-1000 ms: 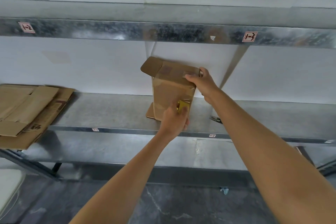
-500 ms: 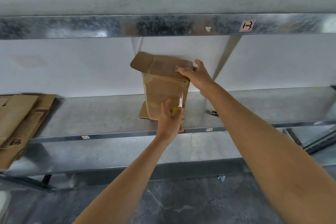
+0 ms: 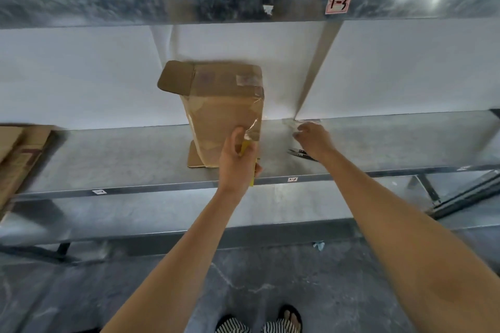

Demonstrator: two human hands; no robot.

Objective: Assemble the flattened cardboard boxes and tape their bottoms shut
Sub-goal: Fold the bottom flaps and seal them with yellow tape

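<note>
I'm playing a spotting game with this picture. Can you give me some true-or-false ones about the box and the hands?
1. The box stands upright on the shelf. True.
2. The right hand holds the box top. False: it is off the box, above the shelf by the scissors.
3. The left hand grips a yellow tool. True.
4. The flat cardboard lies right of the box. False: it lies to the left.
</note>
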